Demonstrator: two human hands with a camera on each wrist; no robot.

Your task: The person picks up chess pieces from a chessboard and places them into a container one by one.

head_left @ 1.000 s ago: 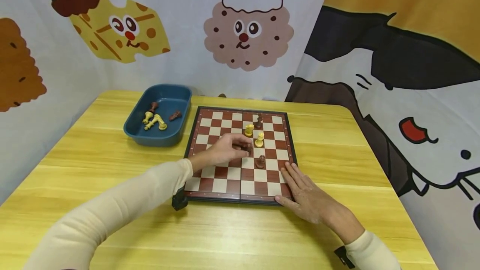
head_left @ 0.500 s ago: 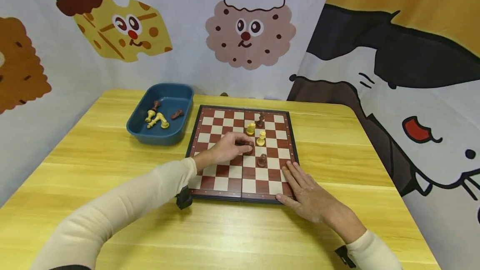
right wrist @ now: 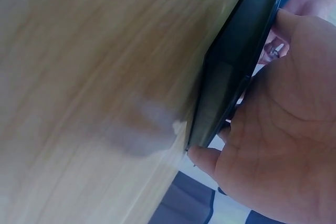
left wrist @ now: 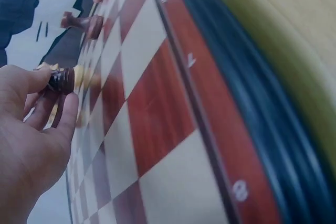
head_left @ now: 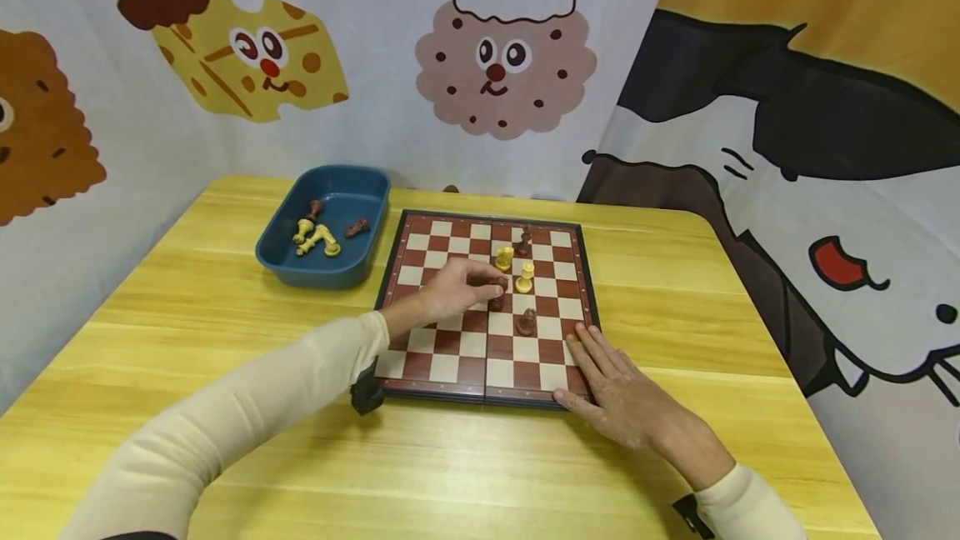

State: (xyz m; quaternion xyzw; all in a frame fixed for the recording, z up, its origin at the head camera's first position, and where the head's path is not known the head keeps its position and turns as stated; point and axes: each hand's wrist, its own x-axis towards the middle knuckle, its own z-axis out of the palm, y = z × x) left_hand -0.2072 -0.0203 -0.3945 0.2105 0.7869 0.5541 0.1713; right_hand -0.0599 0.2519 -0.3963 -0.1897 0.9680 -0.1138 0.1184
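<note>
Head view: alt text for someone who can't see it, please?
A person's left hand holds a brown chess piece at the middle of a chessboard, while the right hand rests on its right edge. Two yellow pieces and two other brown ones stand nearby; a blue tray at left holds more pieces.

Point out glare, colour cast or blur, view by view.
Head: mostly crisp, pale glare on the near part of the wooden table; left wrist: bluish cast, soft focus, sheen along the dark edge of the chessboard; right wrist: a blurred smear, perhaps a reflection, on the wooden table.
</note>
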